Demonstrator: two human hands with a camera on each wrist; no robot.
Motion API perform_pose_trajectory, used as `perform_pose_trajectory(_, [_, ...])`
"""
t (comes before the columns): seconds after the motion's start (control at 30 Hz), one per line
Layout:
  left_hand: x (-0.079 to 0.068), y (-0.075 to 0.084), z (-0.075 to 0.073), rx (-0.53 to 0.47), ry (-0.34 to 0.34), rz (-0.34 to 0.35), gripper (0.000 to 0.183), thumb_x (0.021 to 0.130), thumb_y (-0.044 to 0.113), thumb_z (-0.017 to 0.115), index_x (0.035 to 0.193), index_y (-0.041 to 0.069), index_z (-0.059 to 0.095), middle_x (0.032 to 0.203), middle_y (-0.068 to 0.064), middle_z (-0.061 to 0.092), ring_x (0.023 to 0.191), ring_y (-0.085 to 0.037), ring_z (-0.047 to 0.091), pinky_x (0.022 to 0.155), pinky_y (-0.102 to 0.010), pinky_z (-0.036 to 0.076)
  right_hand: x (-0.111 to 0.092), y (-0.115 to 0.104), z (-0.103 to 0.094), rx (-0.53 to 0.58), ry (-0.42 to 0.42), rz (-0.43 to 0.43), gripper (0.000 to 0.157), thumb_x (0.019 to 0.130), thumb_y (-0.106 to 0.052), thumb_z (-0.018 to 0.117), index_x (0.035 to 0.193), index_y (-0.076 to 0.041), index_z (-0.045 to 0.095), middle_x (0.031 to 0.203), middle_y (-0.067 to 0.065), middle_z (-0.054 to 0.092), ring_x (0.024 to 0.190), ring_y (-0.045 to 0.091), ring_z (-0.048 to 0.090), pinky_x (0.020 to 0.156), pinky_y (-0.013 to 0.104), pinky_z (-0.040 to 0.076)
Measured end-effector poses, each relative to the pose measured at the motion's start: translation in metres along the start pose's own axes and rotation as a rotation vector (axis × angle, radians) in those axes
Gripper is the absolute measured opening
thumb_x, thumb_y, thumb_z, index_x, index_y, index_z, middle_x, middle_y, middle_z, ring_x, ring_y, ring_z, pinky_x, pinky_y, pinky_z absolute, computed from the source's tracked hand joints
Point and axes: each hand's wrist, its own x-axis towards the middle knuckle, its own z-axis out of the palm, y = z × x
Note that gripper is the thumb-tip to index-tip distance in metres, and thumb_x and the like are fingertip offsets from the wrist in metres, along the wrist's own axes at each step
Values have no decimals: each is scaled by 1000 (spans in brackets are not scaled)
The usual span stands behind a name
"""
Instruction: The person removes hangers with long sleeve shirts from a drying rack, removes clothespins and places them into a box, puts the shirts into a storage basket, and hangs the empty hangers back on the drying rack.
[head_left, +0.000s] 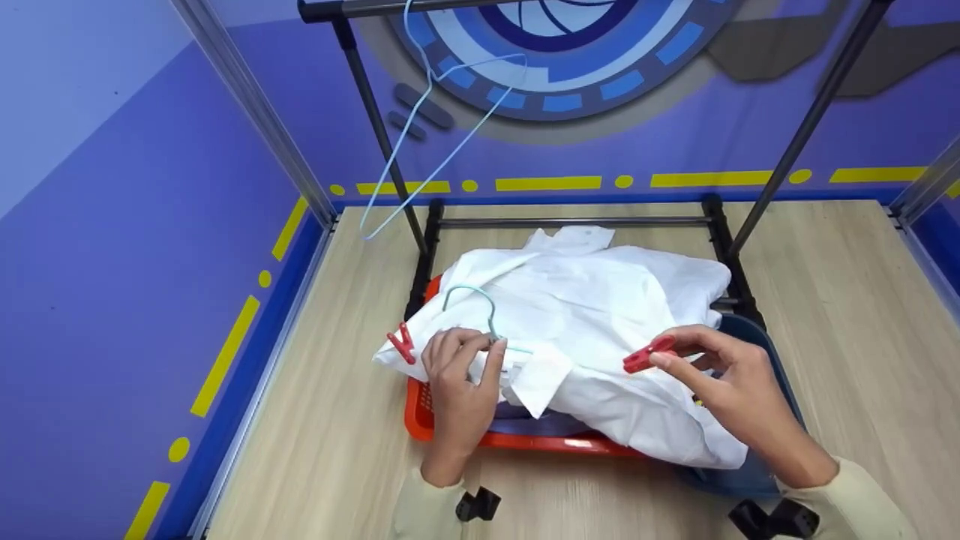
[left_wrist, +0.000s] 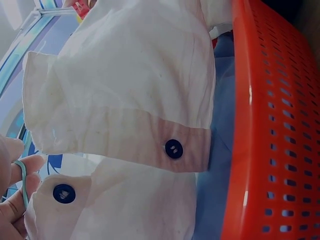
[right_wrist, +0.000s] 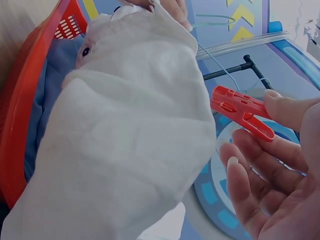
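Observation:
A white shirt [head_left: 592, 292] with dark buttons [left_wrist: 174, 149] lies spread over the baskets. A teal wire hanger [head_left: 493, 307] sits at its collar, hook upward. My left hand [head_left: 459, 379] holds the hanger near the base of its hook; the left wrist view shows fingers curled round the wire. My right hand [head_left: 739, 386] pinches a red clothespin [right_wrist: 242, 111] between thumb and fingers, above the shirt's right part. Another red clothespin [head_left: 403, 343] is on the shirt's left end. Much of the hanger is hidden by cloth.
Under the shirt stands a red perforated basket [head_left: 574, 444] holding bluish cloth [left_wrist: 215, 200]; a dark blue tub [head_left: 750, 484] is at its right. Behind rises a black rack [head_left: 367, 97], with a light blue hanger [head_left: 457, 146] hanging from its bar. Wall panels [head_left: 150, 247] stand left.

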Motion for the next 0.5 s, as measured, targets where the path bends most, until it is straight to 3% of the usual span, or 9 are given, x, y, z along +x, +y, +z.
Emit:
perform_pose_trajectory(0.13, [0,0,0,0,3,-5,14,83,31,66,86,18,69,88,7,56,94,-7,47,91,-35,31,-1,4,-2,-24,-11,51,21,80,-24,69,100,-26,63,88,-11,65,74,3,62,53,19,48])
perform_pose_trajectory(0.3, [-1,0,1,-3,9,-6,14,83,31,66,86,18,69,89,7,56,95,-7,47,91,-35,31,-3,9,-4,-16,-57,47,23,80,-24,69,103,-23,62,89,-9,65,71,5,65,56,20,50])
perform_pose_trajectory(0.5, [-2,-2,1,-1,12,-13,14,82,30,66,87,17,69,89,6,57,96,-7,47,91,-35,31,-5,9,-4,0,-43,125,28,79,-24,71,105,-22,62,90,-4,65,69,5,63,47,23,48])
